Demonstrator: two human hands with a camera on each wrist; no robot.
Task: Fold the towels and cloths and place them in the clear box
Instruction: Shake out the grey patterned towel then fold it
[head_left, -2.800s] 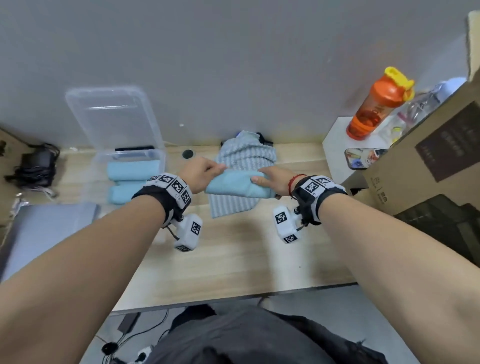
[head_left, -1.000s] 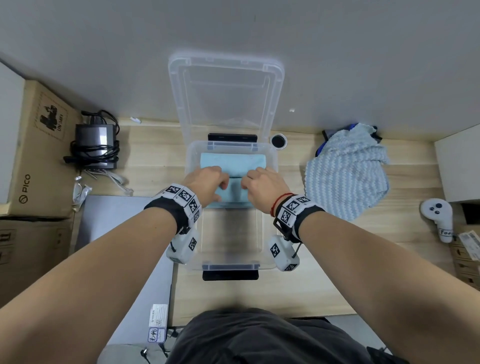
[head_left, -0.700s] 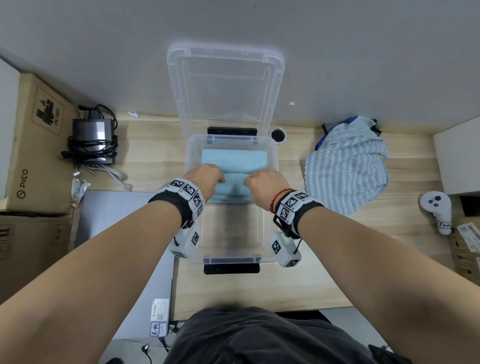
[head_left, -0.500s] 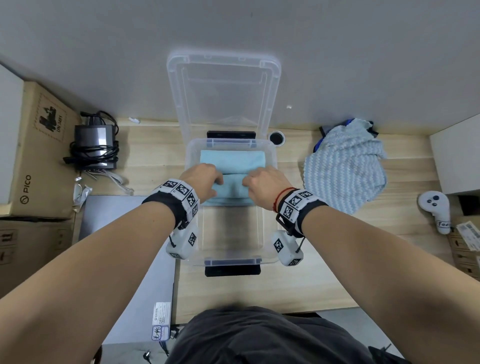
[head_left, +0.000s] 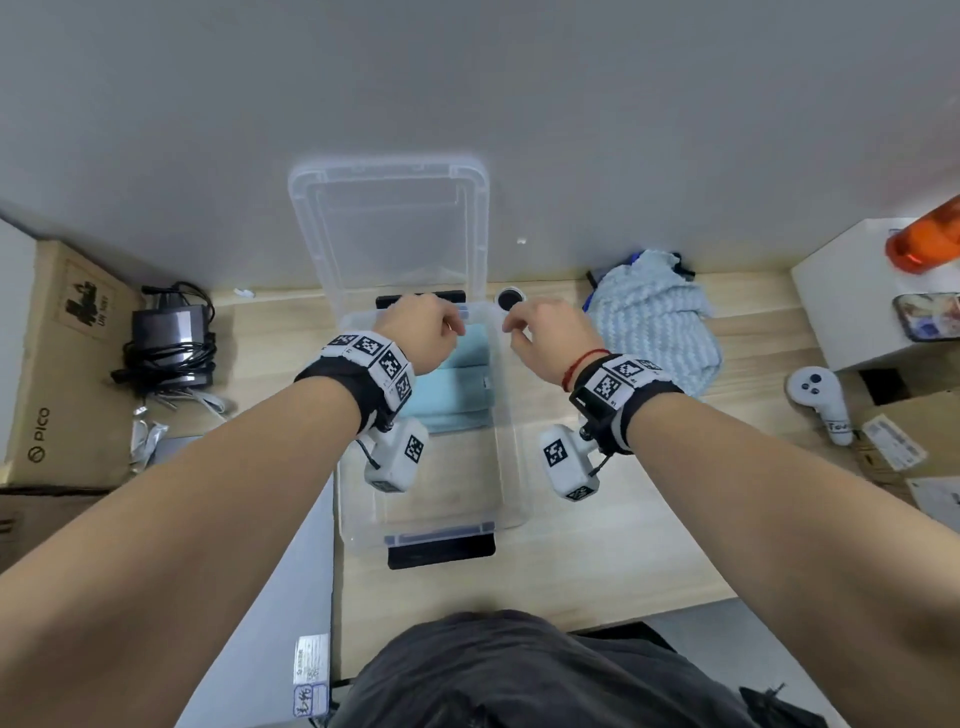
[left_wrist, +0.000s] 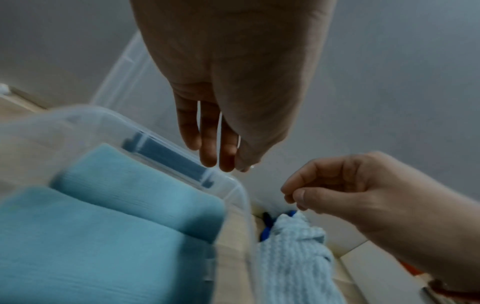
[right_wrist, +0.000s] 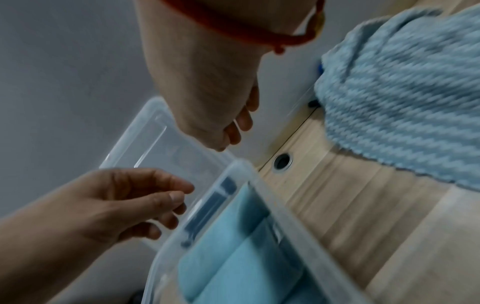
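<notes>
The clear box (head_left: 511, 467) stands open on the desk, with its lid (head_left: 389, 228) leaning on the wall behind. Folded light blue towels (head_left: 457, 384) lie side by side in its far half. My left hand (head_left: 447, 325) hovers over the box's far edge, fingers loosely curled and holding nothing. My right hand (head_left: 511, 327) hangs just right of the box's far corner, also loosely curled and bare. In the left wrist view the left fingers (left_wrist: 215, 148) point down above the box rim (left_wrist: 233, 185). An unfolded blue-and-white striped cloth (head_left: 649, 322) lies crumpled to the right of my right hand.
Left of the box are a power adapter with coiled cables (head_left: 171, 332) and a cardboard carton (head_left: 52, 364). A grey laptop (head_left: 280, 597) lies front left. A round cable hole (head_left: 510, 300), a white controller (head_left: 815, 400), an orange bottle (head_left: 924, 244) and a phone (head_left: 930, 322) are on the right.
Both hands carried a folded blue towel to the box and pressed it in beside the others. They have since let go and lifted toward the box's far end.
</notes>
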